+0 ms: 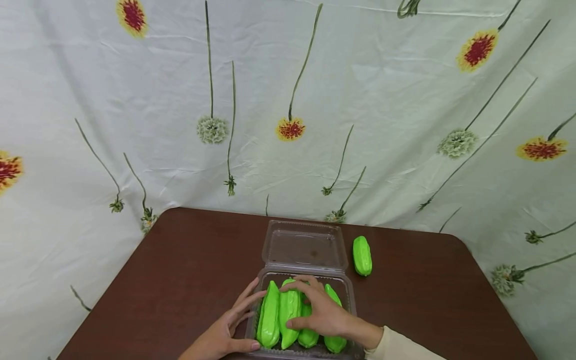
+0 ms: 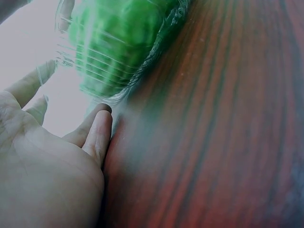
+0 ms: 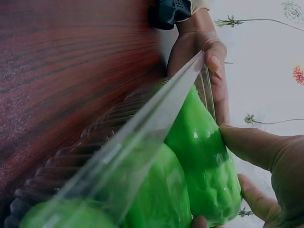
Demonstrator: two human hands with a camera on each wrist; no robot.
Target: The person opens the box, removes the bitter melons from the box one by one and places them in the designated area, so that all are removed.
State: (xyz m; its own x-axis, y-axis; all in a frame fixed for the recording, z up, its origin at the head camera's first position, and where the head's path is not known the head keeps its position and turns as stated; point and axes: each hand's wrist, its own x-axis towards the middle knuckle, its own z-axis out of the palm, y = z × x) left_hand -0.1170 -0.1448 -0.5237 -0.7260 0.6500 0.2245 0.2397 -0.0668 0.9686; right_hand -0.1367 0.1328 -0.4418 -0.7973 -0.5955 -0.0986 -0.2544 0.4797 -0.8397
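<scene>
A clear plastic clamshell container [image 1: 352,295] lies on the table with its lid [image 1: 306,245] folded back. Inside it, several bright green, ridged, gourd-like pieces lie side by side, the leftmost piece [image 1: 269,317] along the left wall. My left hand [image 1: 220,330] holds the container's front left corner, thumb at the front rim and fingers along the left side. The right hand [image 1: 321,312] reaches over the container and grips the second green piece [image 1: 289,312] between thumb and fingers. It partly hides the third piece [image 1: 308,332]; a fourth piece [image 1: 335,342] lies to its right.
One more green piece [image 1: 362,256] lies on the dark brown wooden table [image 1: 193,270], right of the lid. Behind the table hangs a pale cloth [image 1: 252,90] printed with flowers, reaching the table's back edge and both sides.
</scene>
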